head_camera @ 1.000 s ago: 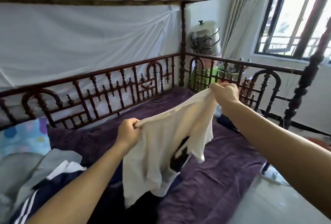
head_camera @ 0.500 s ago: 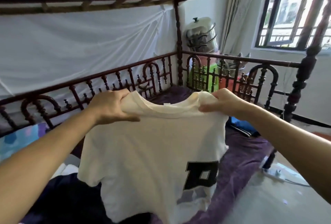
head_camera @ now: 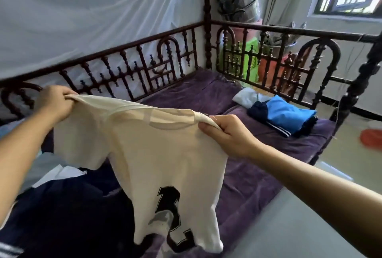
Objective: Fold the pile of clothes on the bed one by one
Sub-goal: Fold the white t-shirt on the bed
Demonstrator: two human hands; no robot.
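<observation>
A cream T-shirt (head_camera: 157,154) with a black printed figure near its hem hangs in the air over the bed. My left hand (head_camera: 54,102) grips one shoulder of it, and my right hand (head_camera: 227,133) grips the other shoulder. The shirt is spread between them and droops towards the purple bed cover (head_camera: 258,175). Below it at the lower left lies the unfolded pile, with a dark navy garment (head_camera: 68,216) on top and grey and white cloth beside it. A folded stack with a blue garment (head_camera: 283,113) on top sits near the bed's far right corner.
A dark carved wooden railing (head_camera: 144,61) runs along the back and right sides of the bed, with a post (head_camera: 206,16) at the corner. White netting hangs behind it. A metal steamer pot (head_camera: 239,1) stands beyond the rail. Grey floor lies at the lower right.
My hands have moved lower and further apart with the shirt, which now hangs closer to the bed. My view has tilted down, bringing the folded stack at the right into sight.
</observation>
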